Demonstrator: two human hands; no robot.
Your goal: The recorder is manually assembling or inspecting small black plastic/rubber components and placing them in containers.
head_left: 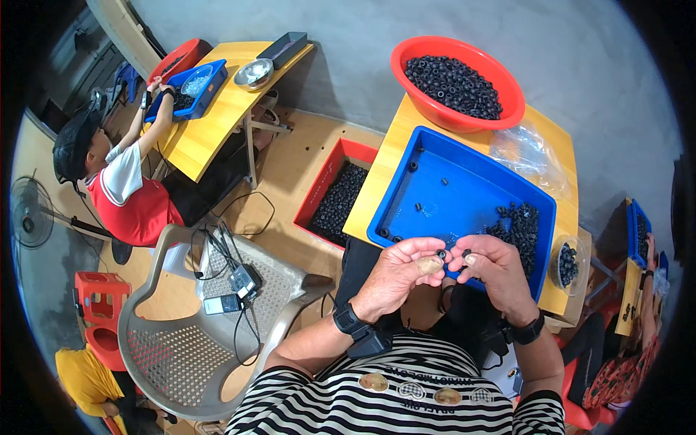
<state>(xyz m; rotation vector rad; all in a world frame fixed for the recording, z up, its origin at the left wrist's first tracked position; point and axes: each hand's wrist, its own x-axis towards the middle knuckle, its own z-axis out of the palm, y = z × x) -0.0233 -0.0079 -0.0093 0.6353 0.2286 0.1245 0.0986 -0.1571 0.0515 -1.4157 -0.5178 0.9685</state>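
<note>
Left hand (402, 272) pinched a black ring (441, 254), right hand (496, 268) another (467, 253); loosened grips could have dropped either short of the blue tray (467, 197) ahead.

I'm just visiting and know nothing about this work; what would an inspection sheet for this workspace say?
Surface: yellow table, carrying a blue tray and a red basin.
Job's things: small black pieces, heaped at the tray's right side, a few scattered; more fill the basin.
Clutter: clear plastic bag beside the tray.
Hands: left hand and right hand each pinch a small black piece, at the tray's near edge.
Cables: dark cables over a grey plastic chair.
Surroundings: red crate of black pieces on the floor; person in red and white at another table.
</note>
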